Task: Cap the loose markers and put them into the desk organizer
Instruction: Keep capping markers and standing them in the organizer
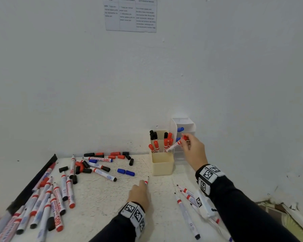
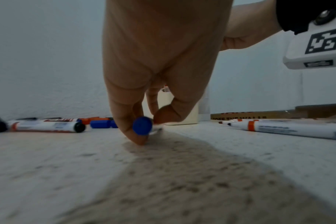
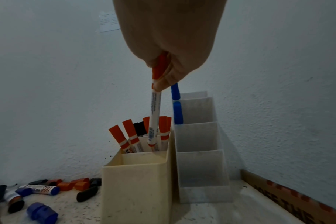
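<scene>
My right hand [image 1: 184, 143] pinches a red-capped marker [image 1: 175, 146] by its cap end. In the right wrist view the red-capped marker [image 3: 154, 116] hangs from my right hand [image 3: 161, 80], and its lower end dips into the middle compartment of the cream organizer [image 3: 136, 181] among other red-capped markers. The cream organizer [image 1: 162, 163] stands at the back, against the wall. My left hand [image 1: 140, 190] rests on the table and pinches an uncapped marker [image 1: 146, 182]. In the left wrist view the uncapped marker [image 2: 142, 125] shows a blue rear end between the fingertips of my left hand [image 2: 148, 130].
A translucent white tiered organizer [image 1: 184, 130] with two blue markers stands right of the cream one. Loose red, black and blue caps [image 1: 115, 155] lie along the wall. Several markers [image 1: 47, 198] are heaped at the left. Uncapped markers [image 1: 185, 199] lie under my right forearm.
</scene>
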A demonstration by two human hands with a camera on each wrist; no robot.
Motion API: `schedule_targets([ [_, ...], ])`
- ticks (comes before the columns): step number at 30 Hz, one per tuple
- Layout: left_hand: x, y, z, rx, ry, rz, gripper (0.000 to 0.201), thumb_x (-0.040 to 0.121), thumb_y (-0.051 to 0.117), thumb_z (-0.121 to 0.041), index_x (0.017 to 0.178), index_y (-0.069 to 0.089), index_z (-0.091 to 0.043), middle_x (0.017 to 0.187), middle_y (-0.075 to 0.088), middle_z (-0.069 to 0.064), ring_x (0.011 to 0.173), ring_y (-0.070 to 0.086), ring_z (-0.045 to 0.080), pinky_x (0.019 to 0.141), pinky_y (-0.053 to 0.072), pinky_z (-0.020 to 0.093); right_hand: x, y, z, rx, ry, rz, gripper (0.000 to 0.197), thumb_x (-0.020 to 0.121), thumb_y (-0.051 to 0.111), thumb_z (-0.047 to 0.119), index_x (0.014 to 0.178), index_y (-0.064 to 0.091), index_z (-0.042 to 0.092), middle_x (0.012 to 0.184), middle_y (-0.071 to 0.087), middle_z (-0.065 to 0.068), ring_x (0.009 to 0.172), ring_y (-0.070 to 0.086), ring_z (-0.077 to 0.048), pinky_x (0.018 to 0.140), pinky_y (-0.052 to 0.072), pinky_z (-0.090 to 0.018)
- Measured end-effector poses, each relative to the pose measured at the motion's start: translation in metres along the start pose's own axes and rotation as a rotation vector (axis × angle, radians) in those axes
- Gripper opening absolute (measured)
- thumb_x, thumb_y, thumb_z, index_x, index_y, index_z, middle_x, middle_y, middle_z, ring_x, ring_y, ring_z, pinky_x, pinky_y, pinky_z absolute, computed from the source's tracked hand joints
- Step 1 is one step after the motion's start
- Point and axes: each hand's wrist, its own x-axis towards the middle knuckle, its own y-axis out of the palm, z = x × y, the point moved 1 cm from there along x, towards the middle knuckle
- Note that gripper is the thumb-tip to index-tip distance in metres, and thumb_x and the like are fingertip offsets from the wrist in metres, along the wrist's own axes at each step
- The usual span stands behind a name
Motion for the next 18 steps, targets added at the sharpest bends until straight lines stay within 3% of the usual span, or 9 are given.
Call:
schedule_targets([
  [5, 0.003, -0.022, 0.034, -0.165, -0.096, -0.021, 0.044, 0.088, 0.055, -0.017, 0.13, 0.04, -0.016, 0.12, 0.053, 0.008, 0.107, 0.057, 0.02, 0.092, 0.05, 0.029, 0.009, 0.022, 0.015, -0.014, -0.034, 0.033, 0.022, 0.094, 0.049, 0.011, 0.113, 0.059, 0.005, 0.099, 0.061, -0.003, 0.09, 0.057, -0.013, 0.078, 0.041, -0.016],
  [9, 0.004, -0.039, 0.061, -0.216, -0.114, -0.086, 0.031, 0.096, 0.041, -0.025, 0.119, 0.052, -0.005, 0.098, 0.052, 0.005, 0.087, 0.055, 0.017, 0.074, 0.044, 0.022, 0.014, 0.041, 0.018, -0.105, -0.039, 0.11, 0.026, 0.095, 0.045, 0.009, 0.118, 0.056, 0.004, 0.113, 0.056, -0.01, 0.104, 0.054, -0.02, 0.091, 0.039, -0.021],
  [11, 0.005, -0.045, 0.074, -0.234, -0.105, -0.133, 0.031, 0.098, 0.04, -0.024, 0.119, 0.054, -0.007, 0.098, 0.051, 0.004, 0.073, 0.048, 0.008, 0.063, 0.038, 0.013, 0.014, 0.048, 0.019, -0.112, -0.052, 0.081, 0.025, 0.093, 0.047, 0.006, 0.117, 0.056, 0.003, 0.111, 0.056, -0.013, 0.1, 0.056, -0.023, 0.089, 0.041, -0.024],
  [13, 0.004, -0.053, 0.085, -0.247, -0.098, -0.162, 0.028, 0.097, 0.042, -0.023, 0.118, 0.055, -0.008, 0.1, 0.052, 0.003, 0.063, 0.042, 0.003, 0.054, 0.034, 0.013, 0.014, 0.055, 0.021, -0.114, -0.054, 0.048, 0.017, 0.092, 0.049, 0.006, 0.108, 0.056, 0.004, 0.099, 0.06, -0.013, 0.089, 0.058, -0.024, 0.081, 0.047, -0.028],
  [16, 0.003, -0.065, 0.1, -0.24, -0.109, -0.171, 0.027, 0.096, 0.045, -0.022, 0.116, 0.058, -0.01, 0.086, 0.051, -0.005, 0.072, 0.045, 0.005, 0.069, 0.035, 0.014, 0.018, 0.065, 0.02, -0.169, -0.016, 0.062, 0.013, 0.093, 0.047, 0.008, 0.101, 0.056, 0.003, 0.094, 0.062, -0.011, 0.084, 0.059, -0.025, 0.075, 0.047, -0.03],
  [18, 0.002, -0.071, 0.107, -0.261, -0.126, -0.172, 0.027, 0.096, 0.046, -0.022, 0.116, 0.059, -0.01, 0.081, 0.051, -0.008, 0.076, 0.047, 0.007, 0.071, 0.036, 0.018, 0.022, 0.071, 0.019, -0.228, 0.042, 0.139, 0.016, 0.093, 0.045, 0.007, 0.101, 0.058, 0.001, 0.099, 0.062, -0.014, 0.09, 0.059, -0.028, 0.08, 0.047, -0.033],
])
